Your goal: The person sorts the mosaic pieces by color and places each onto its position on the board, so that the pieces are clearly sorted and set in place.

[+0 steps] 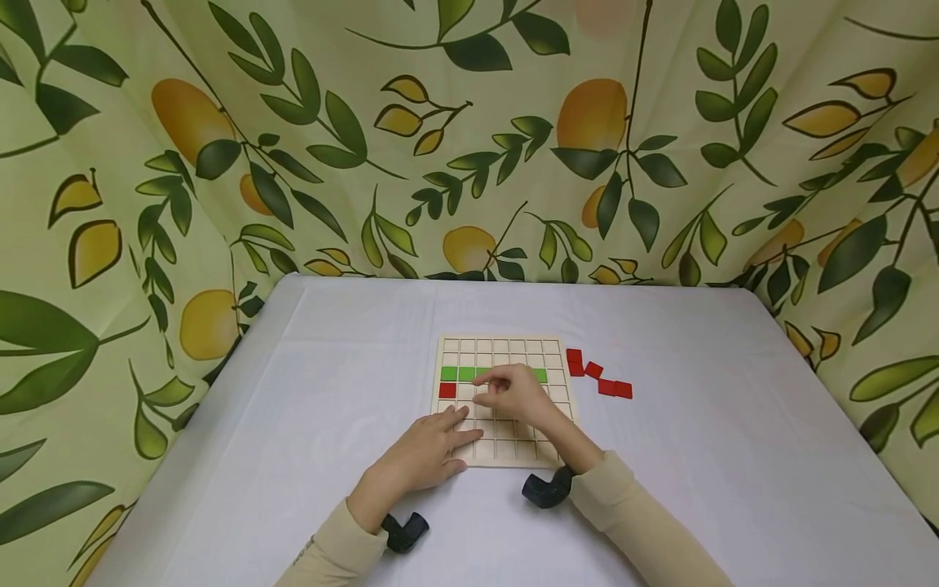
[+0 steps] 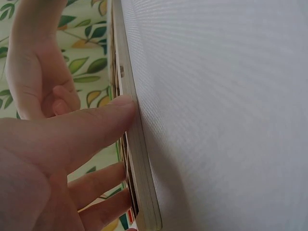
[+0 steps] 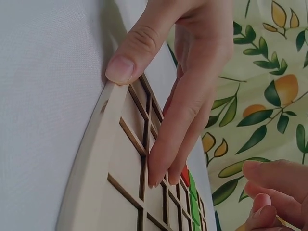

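A pale wooden grid board lies on the cloth. Its cells hold a row of green tiles, partly hidden by my right hand, and a red tile below the row's left end. The right hand hovers over the board, thumb and index fingertips apart and no tile showing between them. At the lower-left corner, my left hand rests on the board with fingers spread. Its thumb presses the near side edge, while the other fingers reach onto the cells.
Several loose red tiles lie to the right of the board. A white cloth covers the table. Curtains with a fruit and leaf print hang behind and at both sides. Each wrist wears a black device.
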The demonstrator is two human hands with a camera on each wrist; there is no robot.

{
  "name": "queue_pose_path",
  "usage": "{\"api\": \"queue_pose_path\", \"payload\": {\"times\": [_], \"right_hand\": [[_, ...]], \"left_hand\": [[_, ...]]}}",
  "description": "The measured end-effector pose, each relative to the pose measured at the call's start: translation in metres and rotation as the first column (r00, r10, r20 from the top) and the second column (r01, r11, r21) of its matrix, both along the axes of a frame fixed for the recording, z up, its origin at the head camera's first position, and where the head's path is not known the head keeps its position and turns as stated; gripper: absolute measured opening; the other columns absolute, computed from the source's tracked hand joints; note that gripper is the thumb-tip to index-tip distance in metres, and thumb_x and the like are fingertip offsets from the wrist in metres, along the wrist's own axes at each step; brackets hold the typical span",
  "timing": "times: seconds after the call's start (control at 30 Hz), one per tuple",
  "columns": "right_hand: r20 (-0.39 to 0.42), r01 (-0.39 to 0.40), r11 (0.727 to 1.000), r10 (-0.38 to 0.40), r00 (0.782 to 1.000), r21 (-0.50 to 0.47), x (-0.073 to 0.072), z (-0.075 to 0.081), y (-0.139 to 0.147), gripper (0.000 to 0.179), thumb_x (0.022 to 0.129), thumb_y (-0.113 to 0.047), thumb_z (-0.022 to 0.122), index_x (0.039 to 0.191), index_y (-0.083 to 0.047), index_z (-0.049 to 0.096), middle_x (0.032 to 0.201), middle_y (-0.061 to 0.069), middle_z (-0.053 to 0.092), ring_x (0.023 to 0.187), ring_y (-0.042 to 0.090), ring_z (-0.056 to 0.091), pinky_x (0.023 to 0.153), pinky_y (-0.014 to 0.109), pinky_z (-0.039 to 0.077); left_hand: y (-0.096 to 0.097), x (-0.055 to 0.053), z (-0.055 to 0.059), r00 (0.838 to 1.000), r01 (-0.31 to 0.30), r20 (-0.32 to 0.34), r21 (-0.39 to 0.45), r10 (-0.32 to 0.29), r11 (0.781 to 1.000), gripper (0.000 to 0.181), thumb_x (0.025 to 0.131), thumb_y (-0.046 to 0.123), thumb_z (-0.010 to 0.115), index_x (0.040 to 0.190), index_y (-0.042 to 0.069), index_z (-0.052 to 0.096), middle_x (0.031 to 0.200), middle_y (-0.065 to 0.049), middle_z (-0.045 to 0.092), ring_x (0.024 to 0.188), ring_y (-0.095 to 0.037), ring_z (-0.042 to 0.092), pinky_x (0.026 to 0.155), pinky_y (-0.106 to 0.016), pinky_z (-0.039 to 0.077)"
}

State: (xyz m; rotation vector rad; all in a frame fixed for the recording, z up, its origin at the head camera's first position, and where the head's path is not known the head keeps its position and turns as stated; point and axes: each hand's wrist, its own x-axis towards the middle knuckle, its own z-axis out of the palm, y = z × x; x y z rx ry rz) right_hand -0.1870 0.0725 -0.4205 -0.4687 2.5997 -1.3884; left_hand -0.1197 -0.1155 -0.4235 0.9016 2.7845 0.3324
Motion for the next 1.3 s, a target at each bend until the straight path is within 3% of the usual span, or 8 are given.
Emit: {"api": "queue_pose_path", "payload": {"times": [0.63, 1.3], "right_hand": [[0.054, 0.048, 0.997, -0.045, 0.998, -0.056, 0.006, -0.013, 0.031, 0.022, 0.078, -0.010, 0.077, 0.096, 0.002, 0.073, 0.067, 0.000, 0.055, 0.060, 0.007, 0.046, 0.052, 0.015, 0.039], [0.076, 0.090, 0.996, -0.090, 0.993, -0.001, 0.007, -0.009, 0.064, 0.025, 0.080, -0.012, 0.076, 0.100, 0.001, 0.072, 0.069, 0.003, 0.056, 0.063, 0.013, 0.048, 0.052, 0.017, 0.040]], "left_hand": [[0.001, 0.000, -0.001, 1.000, -0.007, -0.002, -0.009, 0.007, 1.000, 0.045, 0.091, 0.029, 0.064, 0.135, 0.023, 0.057, 0.151, -0.013, 0.044, 0.141, -0.034, 0.042, 0.111, -0.050, 0.041], [0.000, 0.002, 0.000, 1.000, -0.018, 0.006, 0.013, 0.018, 1.000, 0.045, 0.091, 0.028, 0.064, 0.135, 0.022, 0.057, 0.151, -0.014, 0.045, 0.142, -0.035, 0.041, 0.111, -0.049, 0.041]]}}
